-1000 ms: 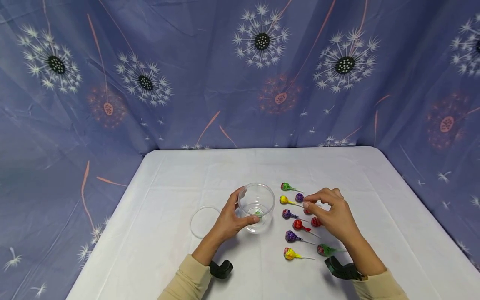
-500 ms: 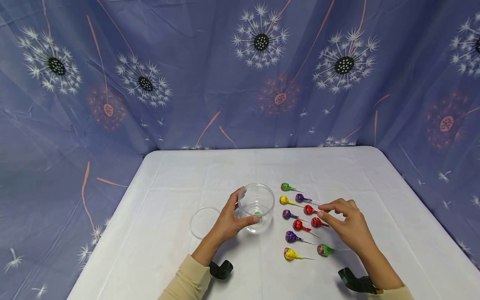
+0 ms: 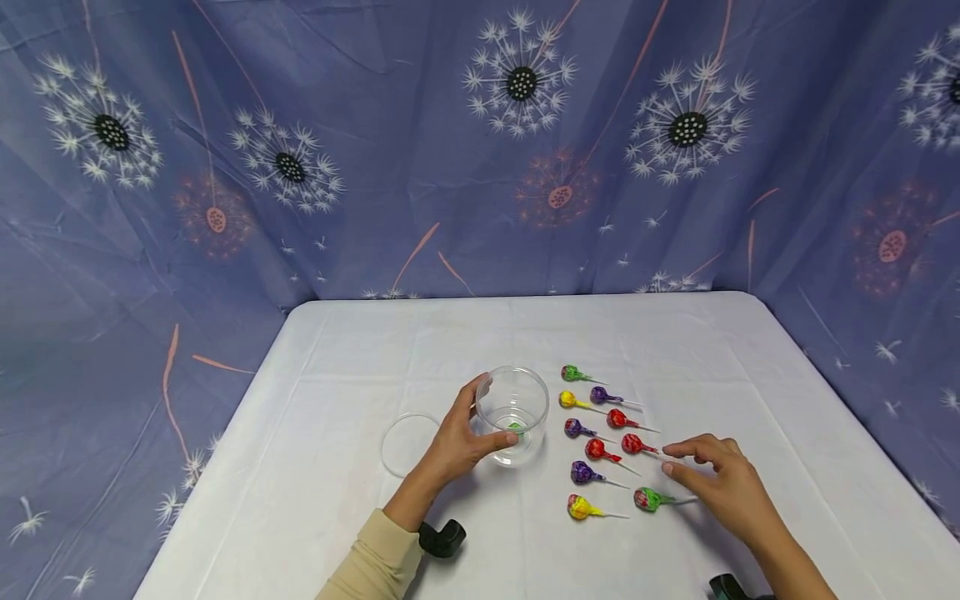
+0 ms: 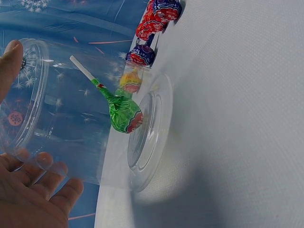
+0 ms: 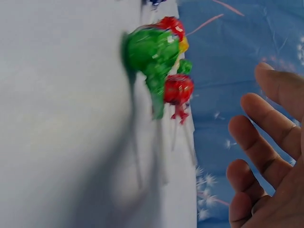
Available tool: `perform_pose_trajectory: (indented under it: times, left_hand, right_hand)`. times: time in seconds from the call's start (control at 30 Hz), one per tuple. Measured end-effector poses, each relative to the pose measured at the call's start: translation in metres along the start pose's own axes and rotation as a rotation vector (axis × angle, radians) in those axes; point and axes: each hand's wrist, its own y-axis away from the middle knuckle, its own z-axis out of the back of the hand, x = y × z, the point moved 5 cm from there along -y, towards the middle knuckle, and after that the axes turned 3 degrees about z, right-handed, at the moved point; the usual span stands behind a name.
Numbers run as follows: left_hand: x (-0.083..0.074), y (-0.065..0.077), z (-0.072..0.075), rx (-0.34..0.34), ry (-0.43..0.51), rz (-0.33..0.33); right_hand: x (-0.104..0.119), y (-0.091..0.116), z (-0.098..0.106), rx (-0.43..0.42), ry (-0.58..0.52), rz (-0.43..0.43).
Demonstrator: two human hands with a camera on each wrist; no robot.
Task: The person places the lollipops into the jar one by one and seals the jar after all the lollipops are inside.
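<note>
We find left hand [image 3: 461,437] gripping clear cup [image 3: 534,440], 1 green lollipop [image 4: 124,115] inside | right hand [image 3: 723,486] unclenched, fingers parted near red lollipop [image 3: 632,443].

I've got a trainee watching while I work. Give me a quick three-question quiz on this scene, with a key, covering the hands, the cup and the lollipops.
1. Which hand holds the cup? A) left B) right C) both
2. True or false: the lollipop inside the cup is red.
3. How many yellow ones lie on the table?

Key
1. A: the left hand grips it.
2. False: it is a green lollipop.
3. Two: a yellow lollipop toward the far end of the group and another yellow lollipop at the near end.
</note>
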Motion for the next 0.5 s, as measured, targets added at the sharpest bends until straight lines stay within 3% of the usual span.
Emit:
perform_pose_trajectory:
  times: [0.23,0.5]
  left_hand:
    - [0.000,0.000,0.001,-0.003,0.004,0.015]
    - [0.001,-0.001,0.000,0.002,-0.006,0.018]
  right_hand:
    - [-0.013,0.013,-0.006,0.078,0.012,0.011]
    - [-0.023,0.021,-0.012,0.096,0.008,0.057]
